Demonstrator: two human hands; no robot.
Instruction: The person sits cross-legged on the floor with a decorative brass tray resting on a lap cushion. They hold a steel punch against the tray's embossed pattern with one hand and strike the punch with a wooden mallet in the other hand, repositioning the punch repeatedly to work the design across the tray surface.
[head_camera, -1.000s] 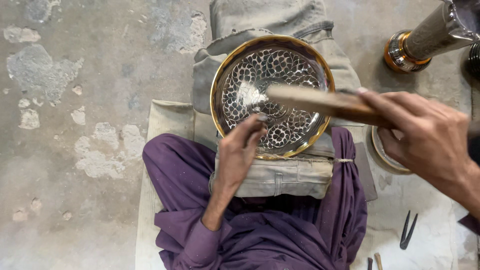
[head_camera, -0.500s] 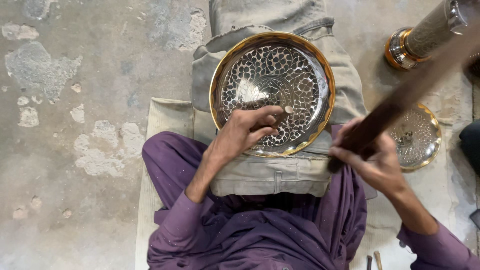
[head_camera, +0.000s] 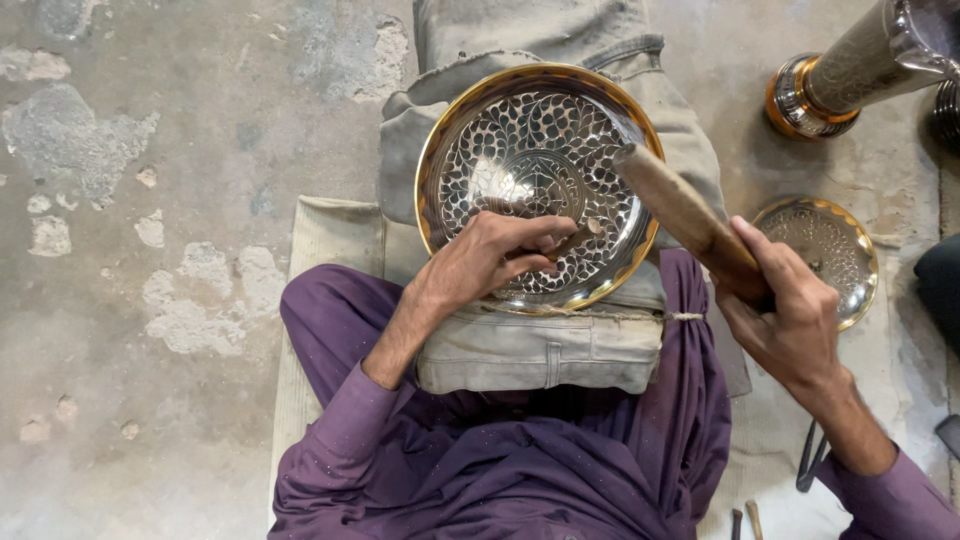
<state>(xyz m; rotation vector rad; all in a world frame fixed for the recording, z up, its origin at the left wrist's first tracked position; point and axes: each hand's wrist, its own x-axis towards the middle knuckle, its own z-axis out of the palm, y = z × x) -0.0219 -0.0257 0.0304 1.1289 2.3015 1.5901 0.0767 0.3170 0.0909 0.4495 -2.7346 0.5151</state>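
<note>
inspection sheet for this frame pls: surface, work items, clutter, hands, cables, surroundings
Surface: worn concrete floor, pale mat under the seated person.
Job's things: engraved gold-rimmed plate on folded grey cloth pad on the lap; thin chisel; wooden mallet.
Clutter: smaller engraved dish, dark pliers, small tools at the bottom edge.
Hands: left hand holds the chisel on the plate; right hand grips the mallet.
Cables: nothing seen.
Surroundings: tall metal vessel, top right.

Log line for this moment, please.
left hand: chisel on engraved plate | right hand: wooden mallet raised | plate on folded cloth
</note>
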